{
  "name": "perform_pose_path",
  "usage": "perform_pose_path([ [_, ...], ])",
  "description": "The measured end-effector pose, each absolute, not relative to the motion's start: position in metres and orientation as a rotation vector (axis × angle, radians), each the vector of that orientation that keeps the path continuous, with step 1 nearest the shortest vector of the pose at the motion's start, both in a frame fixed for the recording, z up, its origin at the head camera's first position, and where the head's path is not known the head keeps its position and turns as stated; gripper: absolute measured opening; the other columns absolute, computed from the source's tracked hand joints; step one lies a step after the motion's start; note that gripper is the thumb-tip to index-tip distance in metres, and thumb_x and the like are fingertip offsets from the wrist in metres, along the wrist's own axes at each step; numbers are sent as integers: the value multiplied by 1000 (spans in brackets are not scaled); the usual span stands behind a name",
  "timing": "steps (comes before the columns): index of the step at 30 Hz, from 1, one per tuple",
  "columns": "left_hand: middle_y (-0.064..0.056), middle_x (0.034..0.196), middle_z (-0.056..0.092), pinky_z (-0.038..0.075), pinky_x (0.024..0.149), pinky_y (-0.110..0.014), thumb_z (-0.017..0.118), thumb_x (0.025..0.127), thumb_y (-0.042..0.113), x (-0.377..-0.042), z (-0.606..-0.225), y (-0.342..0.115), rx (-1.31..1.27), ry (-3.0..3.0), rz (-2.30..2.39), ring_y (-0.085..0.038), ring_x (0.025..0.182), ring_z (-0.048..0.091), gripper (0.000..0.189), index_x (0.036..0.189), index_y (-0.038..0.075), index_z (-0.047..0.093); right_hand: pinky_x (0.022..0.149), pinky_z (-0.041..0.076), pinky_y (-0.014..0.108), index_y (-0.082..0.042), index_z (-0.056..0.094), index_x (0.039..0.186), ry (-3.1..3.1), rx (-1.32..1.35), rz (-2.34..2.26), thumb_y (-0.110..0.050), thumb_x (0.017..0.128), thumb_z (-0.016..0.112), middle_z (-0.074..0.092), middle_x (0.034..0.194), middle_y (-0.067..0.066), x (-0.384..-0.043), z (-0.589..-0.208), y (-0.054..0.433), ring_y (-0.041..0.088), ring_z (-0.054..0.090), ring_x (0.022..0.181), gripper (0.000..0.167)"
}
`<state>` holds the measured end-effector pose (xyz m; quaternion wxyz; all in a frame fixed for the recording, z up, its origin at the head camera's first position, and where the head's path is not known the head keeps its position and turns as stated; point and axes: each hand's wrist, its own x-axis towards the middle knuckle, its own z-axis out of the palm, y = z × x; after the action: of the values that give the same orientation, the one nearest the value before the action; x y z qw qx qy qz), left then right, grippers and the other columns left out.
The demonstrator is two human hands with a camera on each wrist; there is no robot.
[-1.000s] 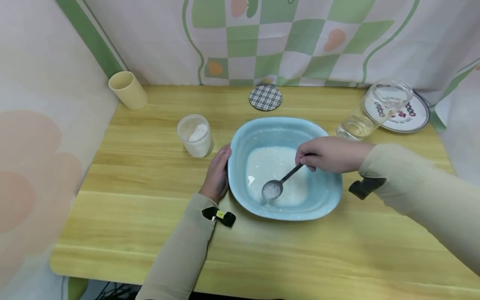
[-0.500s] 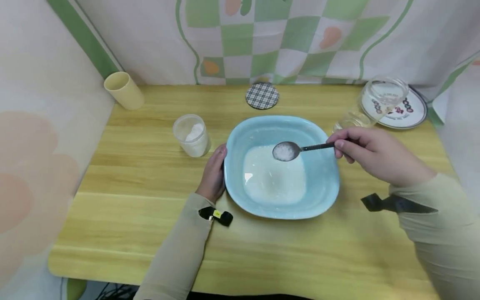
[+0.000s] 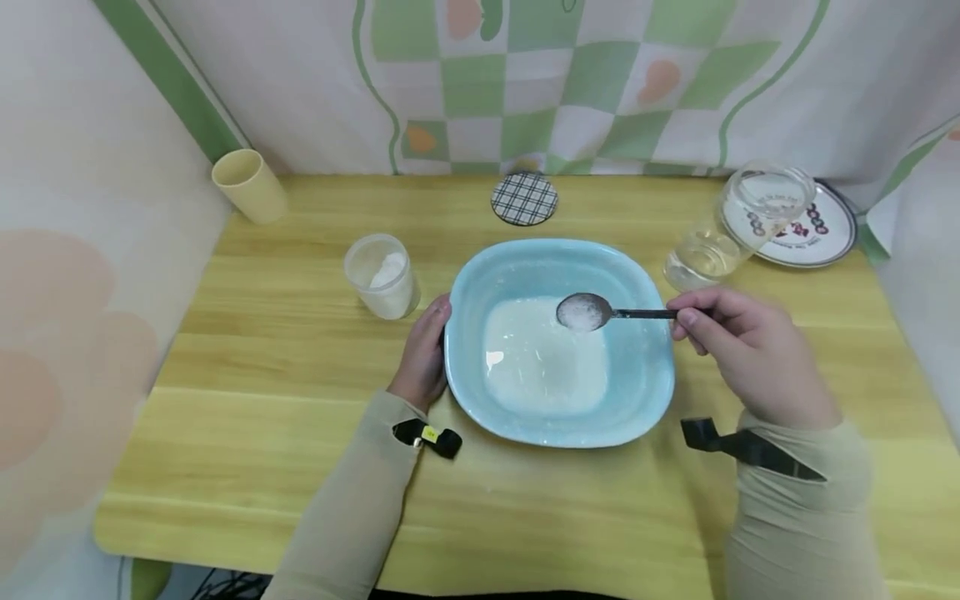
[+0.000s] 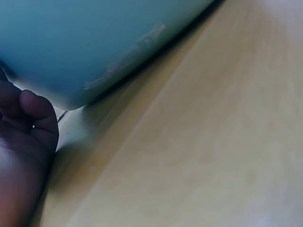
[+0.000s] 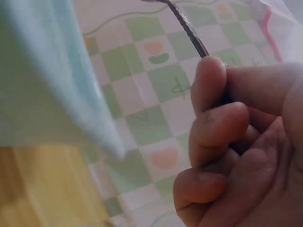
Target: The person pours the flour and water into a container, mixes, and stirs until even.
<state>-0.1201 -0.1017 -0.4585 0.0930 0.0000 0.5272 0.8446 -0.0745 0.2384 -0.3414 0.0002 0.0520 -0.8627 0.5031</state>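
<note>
A light blue basin (image 3: 467,367) stands on the table with a shallow pool of whitish liquid (image 3: 547,367) inside. My left hand (image 3: 422,354) holds its left side, thumb by the rim; in the left wrist view, bent fingers (image 4: 40,111) lie close against the basin's outer wall (image 4: 85,42). With thumb and fingertips, my right hand (image 3: 750,346) pinches the dark handle of a metal spoon (image 3: 583,312). White grainy or frothy stuff lies in the spoon's bowl, which hovers level above the liquid. The right wrist view shows the handle leaving curled fingers (image 5: 220,118).
Left of the basin stands a clear plastic cup (image 3: 384,279) of white powder. A yellow cup (image 3: 251,187) is at the back left, a checked coaster (image 3: 525,198) behind the basin. A glass jar (image 3: 708,254) with clear liquid and a patterned plate (image 3: 821,237) are at the back right.
My right hand has lifted the spoon from the liquid and drawn it rightward, turning it level, then lowered it slightly toward me. My left hand stays at the basin's side.
</note>
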Motion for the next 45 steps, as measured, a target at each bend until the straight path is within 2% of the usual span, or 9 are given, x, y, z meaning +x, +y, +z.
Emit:
perform_pose_path([
  [5,-11,125,60,55,87,-29,45,105,35,-119,-461,-99,15,1553,2492,-20,105,61,50,141,1,51,61,47,17,-1,67,112,-2715,49,1592,-13,102,57,70,87,-3,-73,-358,245,11,57,76,18],
  [12,-6,114,61,54,79,-26,43,105,32,-118,-461,-100,17,1563,2499,-16,95,60,48,138,-3,51,59,45,19,-2,67,112,-2688,155,1612,-12,102,58,69,87,0,-84,-343,235,13,55,74,17],
  [19,-7,121,60,54,86,-29,43,105,36,-112,-462,-104,-9,1594,2467,-17,103,60,51,141,0,50,62,48,18,1,67,110,-2654,204,1626,-8,101,59,71,88,2,-84,-338,225,15,57,76,15],
  [26,-10,127,58,53,91,-31,43,105,37,-112,-459,-106,-11,1635,2441,-18,107,59,51,141,2,51,66,50,15,0,70,111,-2633,68,1640,-7,97,65,74,96,-8,-89,-336,227,8,63,81,16],
  [30,-10,128,58,53,92,-31,43,105,38,-114,-458,-106,6,1648,2435,-18,108,59,52,141,2,51,67,51,13,1,70,110,-2606,52,1622,-10,96,67,74,97,-8,-91,-335,228,7,65,83,17],
  [38,-11,126,58,53,89,-31,43,105,39,-116,-460,-106,-4,1634,2427,-18,105,59,51,141,3,52,66,52,15,10,70,104,-2125,112,2032,8,90,67,74,88,4,-94,-344,227,13,66,82,14],
  [45,-11,127,58,53,90,-31,44,105,39,-120,-460,-105,25,1653,2430,-18,106,59,53,142,2,51,65,53,16,15,67,103,-1999,183,2106,13,89,66,73,87,8,-97,-345,228,16,65,81,14],
])
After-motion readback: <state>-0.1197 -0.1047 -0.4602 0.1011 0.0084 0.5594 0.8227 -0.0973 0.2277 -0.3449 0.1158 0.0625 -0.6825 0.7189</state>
